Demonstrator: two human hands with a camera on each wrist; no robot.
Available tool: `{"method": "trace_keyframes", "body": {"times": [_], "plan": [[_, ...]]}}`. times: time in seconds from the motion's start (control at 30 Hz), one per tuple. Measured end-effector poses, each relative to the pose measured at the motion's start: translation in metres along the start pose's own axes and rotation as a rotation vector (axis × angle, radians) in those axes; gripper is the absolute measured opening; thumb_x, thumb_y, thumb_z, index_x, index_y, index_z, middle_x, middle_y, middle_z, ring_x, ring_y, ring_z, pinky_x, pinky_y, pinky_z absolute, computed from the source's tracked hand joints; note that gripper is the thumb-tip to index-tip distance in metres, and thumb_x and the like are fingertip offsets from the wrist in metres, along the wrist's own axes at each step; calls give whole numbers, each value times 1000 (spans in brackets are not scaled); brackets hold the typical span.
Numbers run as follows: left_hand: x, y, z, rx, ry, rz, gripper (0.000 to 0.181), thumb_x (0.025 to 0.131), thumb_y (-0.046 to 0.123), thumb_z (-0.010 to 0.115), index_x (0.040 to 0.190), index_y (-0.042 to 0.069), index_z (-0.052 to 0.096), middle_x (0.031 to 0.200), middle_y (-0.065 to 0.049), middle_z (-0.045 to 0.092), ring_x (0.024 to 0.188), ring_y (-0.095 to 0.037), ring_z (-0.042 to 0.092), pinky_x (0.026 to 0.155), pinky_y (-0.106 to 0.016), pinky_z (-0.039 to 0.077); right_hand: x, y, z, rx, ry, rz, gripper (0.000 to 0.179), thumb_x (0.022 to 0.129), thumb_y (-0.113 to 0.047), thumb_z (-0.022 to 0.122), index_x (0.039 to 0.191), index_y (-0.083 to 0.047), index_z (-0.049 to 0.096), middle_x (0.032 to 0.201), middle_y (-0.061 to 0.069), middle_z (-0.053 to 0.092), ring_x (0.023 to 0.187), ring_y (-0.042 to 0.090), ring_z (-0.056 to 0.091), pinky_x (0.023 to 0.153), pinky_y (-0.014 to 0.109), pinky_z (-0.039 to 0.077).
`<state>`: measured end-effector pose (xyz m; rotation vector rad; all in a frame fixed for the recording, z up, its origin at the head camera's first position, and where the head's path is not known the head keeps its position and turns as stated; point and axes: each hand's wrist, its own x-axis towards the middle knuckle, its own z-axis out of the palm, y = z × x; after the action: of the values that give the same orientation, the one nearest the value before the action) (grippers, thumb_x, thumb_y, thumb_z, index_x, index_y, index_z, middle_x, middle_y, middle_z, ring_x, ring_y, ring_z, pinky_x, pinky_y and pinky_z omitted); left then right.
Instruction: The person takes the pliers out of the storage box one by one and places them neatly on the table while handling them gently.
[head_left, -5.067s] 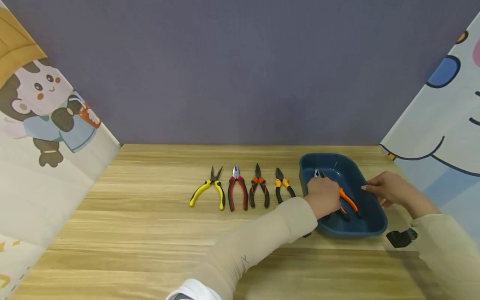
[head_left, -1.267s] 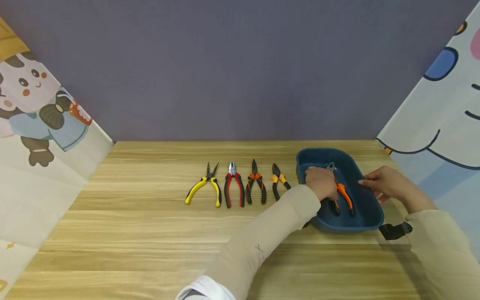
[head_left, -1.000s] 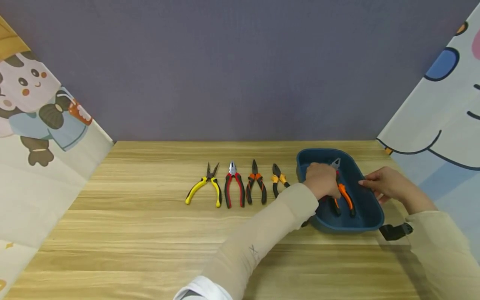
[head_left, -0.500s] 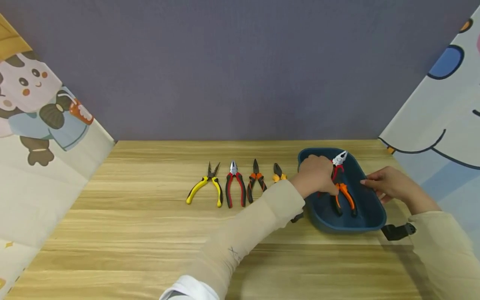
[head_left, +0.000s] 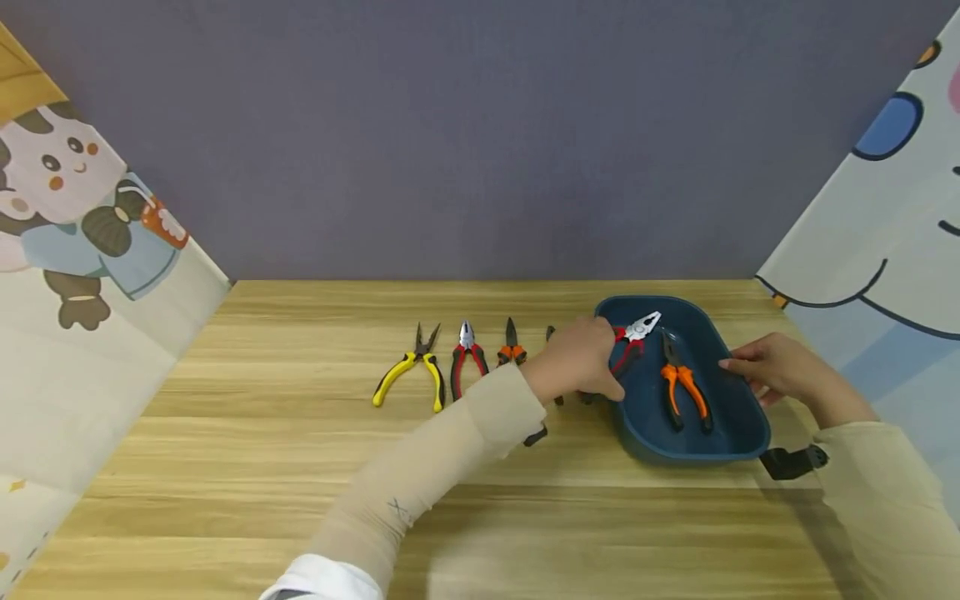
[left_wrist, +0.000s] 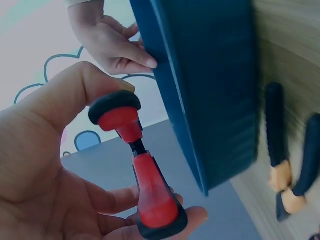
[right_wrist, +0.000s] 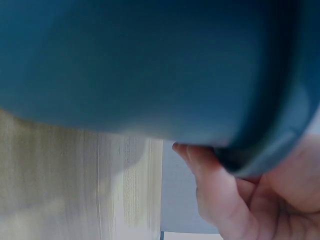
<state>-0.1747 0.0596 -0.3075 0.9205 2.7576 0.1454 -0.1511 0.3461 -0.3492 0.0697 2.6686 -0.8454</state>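
My left hand [head_left: 573, 358] grips red-and-black combination pliers [head_left: 640, 328] by the handles, over the left rim of the blue bin [head_left: 651, 421]. Their silver jaws point right, over the bin; the left wrist view shows the red handle ends [left_wrist: 154, 192] spread between thumb and fingers. Orange-handled long-nose pliers [head_left: 684, 382] lie on the bin's floor. At the bin's right side my right hand [head_left: 783, 375] pinches the rim, thumb on top; in the right wrist view its fingers [right_wrist: 220, 197] curl under the edge.
Left of the bin, a row lies on the wooden table [head_left: 225, 467]: yellow long-nose pliers [head_left: 390, 383], red-black combination pliers [head_left: 467, 340] and black-orange pliers [head_left: 512, 337]. My left hand partly hides yellow-black pliers [left_wrist: 282, 175]. A grey panel [head_left: 480, 150] stands behind.
My left hand has taken the red-and-black pliers up from inside the bin and carried them left to its rim. The orange pliers stay inside. My right hand keeps its place on the rim.
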Motion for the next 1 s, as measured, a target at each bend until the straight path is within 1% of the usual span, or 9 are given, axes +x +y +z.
{"method": "trace_keyframes", "body": {"times": [0.07, 0.13, 0.23, 0.33, 0.4, 0.47, 0.67, 0.83, 1.0], "plan": [[-7, -8, 2, 0, 23, 37, 40, 71, 48, 78, 86, 15, 63, 121, 0, 55, 104, -17, 53, 69, -25, 47, -1, -1, 1, 5, 0, -3, 56, 97, -30, 53, 125, 17, 48, 73, 5, 56, 55, 17, 58, 53, 33, 54], [-14, -15, 3, -5, 45, 67, 37, 71, 45, 79, 68, 15, 59, 116, 0, 57, 102, -17, 54, 75, -25, 46, -1, -1, 1, 7, 0, -8, 56, 97, -31, 53, 125, 17, 48, 74, 5, 57, 55, 17, 58, 53, 33, 54], [-25, -25, 4, -37, 46, 99, 37, 70, 41, 81, 59, 12, 60, 111, -1, 59, 104, -19, 54, 82, -26, 45, -1, 0, 1, 4, 0, -13, 56, 97, -30, 53, 125, 17, 48, 74, 5, 56, 55, 16, 58, 53, 32, 54], [-35, -34, 4, -66, 19, 80, 46, 71, 41, 80, 91, 2, 67, 121, -7, 58, 113, -22, 52, 83, -29, 47, -3, 1, 0, -2, 7, -6, 55, 97, -30, 53, 126, 18, 47, 74, 5, 56, 55, 16, 57, 52, 32, 54], [-41, -41, 5, -75, 2, 58, 67, 71, 42, 80, 118, -1, 58, 126, -11, 55, 113, -24, 53, 81, -31, 49, -4, 0, -1, 2, 8, -4, 56, 97, -30, 52, 126, 18, 47, 75, 6, 56, 56, 16, 56, 52, 33, 54], [-48, -51, 7, -86, -7, 31, 82, 70, 42, 80, 132, 0, 46, 126, -13, 54, 109, -25, 54, 76, -32, 50, -4, -1, 0, 6, 7, -8, 56, 97, -30, 53, 126, 18, 47, 76, 5, 58, 56, 16, 57, 53, 33, 54], [-67, -84, 12, -150, 10, -8, 79, 70, 35, 81, 131, 0, 46, 114, -13, 57, 98, -24, 56, 72, -34, 49, -3, -7, -2, -1, -2, -30, 51, 97, -27, 53, 123, 17, 51, 76, 5, 57, 56, 16, 56, 53, 32, 54], [-80, -102, 17, -160, 49, -33, 78, 68, 34, 83, 128, -2, 48, 106, -13, 57, 84, -21, 54, 69, -34, 47, -3, -4, -2, 0, -4, -25, 50, 97, -28, 53, 122, 16, 52, 73, 4, 56, 55, 16, 56, 52, 32, 53], [-93, -116, 22, -213, 65, -58, 79, 67, 31, 84, 128, -4, 47, 113, -16, 56, 85, -20, 55, 71, -34, 48, -5, 1, 1, 3, -8, -29, 50, 98, -29, 51, 120, 15, 54, 69, 4, 53, 53, 16, 56, 52, 32, 53]]}}
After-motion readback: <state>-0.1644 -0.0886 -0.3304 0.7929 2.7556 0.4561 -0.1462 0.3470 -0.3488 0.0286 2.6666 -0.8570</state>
